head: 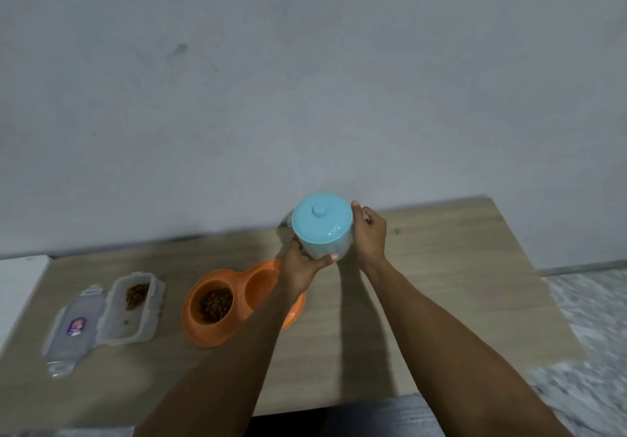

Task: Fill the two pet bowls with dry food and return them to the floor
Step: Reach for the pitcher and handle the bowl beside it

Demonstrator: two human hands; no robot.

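An orange double pet bowl point(203, 329) lies on the wooden table point(441, 284). Its left cup holds brown dry food point(216, 304); its right cup point(263, 282) looks empty and my left forearm partly covers it. Both hands hold a clear jar with a light blue knobbed lid point(320, 224) above the table, near the wall. My left hand point(302, 265) grips the jar's lower left side, and my right hand point(369, 236) clasps its right side. The lid sits on the jar.
A clear rectangular food container point(130, 311) with a little dry food stands open at the left, its lid point(73, 328) lying beside it. A white surface point(20, 287) borders the table's left end. Patterned floor point(590, 328) shows at the right.
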